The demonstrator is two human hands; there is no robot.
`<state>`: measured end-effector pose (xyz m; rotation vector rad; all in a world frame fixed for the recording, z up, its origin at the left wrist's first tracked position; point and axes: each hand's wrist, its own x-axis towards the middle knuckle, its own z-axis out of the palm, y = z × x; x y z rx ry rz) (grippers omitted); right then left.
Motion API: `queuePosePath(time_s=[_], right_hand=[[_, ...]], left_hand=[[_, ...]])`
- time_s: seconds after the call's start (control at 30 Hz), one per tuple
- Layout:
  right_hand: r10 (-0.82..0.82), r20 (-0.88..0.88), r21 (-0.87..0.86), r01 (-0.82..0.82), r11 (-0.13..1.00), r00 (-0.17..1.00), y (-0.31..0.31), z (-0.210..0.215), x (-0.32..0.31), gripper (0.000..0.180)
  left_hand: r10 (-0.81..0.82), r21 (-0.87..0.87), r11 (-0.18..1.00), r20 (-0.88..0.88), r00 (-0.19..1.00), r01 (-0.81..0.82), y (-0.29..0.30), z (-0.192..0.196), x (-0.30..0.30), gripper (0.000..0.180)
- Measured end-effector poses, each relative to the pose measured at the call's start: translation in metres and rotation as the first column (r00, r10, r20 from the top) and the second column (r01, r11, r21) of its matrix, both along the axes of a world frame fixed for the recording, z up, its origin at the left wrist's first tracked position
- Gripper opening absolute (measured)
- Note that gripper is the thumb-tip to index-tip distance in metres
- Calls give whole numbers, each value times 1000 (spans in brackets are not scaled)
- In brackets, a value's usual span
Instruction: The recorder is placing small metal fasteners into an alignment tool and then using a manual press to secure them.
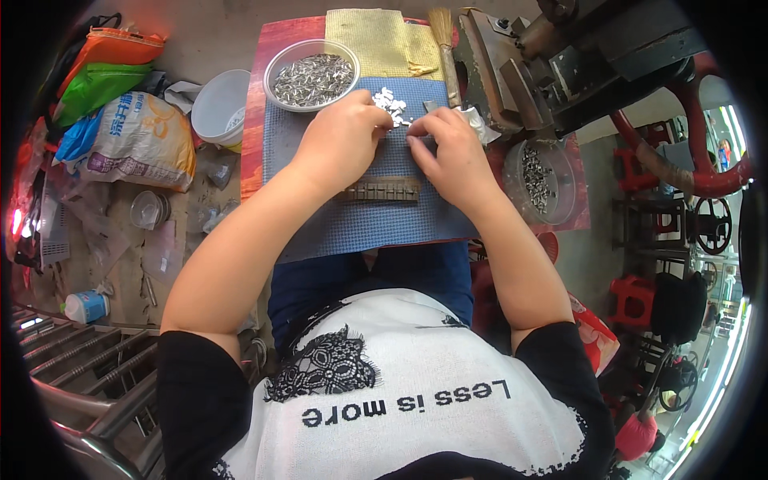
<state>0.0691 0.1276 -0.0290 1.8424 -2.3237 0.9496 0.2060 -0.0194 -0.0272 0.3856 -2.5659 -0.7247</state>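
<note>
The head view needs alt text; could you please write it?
A person's left hand and right hand nearly meet beside small white pieces on a blue mat. A tub of metal parts stands beyond the left hand; a segmented bar shows below both hands.

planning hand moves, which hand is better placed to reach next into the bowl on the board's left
Probably the left hand: it is right beside the bowl, while the right hand is farther off, past the white pieces.
</note>
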Motion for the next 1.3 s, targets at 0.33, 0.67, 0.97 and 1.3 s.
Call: queuePosePath(time_s=[0.33, 0.67, 0.97, 1.3], right_hand=[[198, 230, -6, -202, 979, 953, 23, 5, 39, 10], [150, 201, -81, -136, 987, 968, 13, 14, 36, 9], [17, 304, -58, 1, 998, 952, 17, 14, 25, 11], [71, 211, 40, -81, 996, 975, 35, 4, 16, 19]], left_hand=[[-52, -168, 984, 5, 999, 52, 1, -5, -23, 12], [-31, 460, 888, 5, 1000, 25, 6, 27, 43, 12], [-134, 381, 919, 54, 989, 104, 17, 7, 60, 13], [-162, 376, 924, 235, 958, 64, 14, 21, 52, 17]])
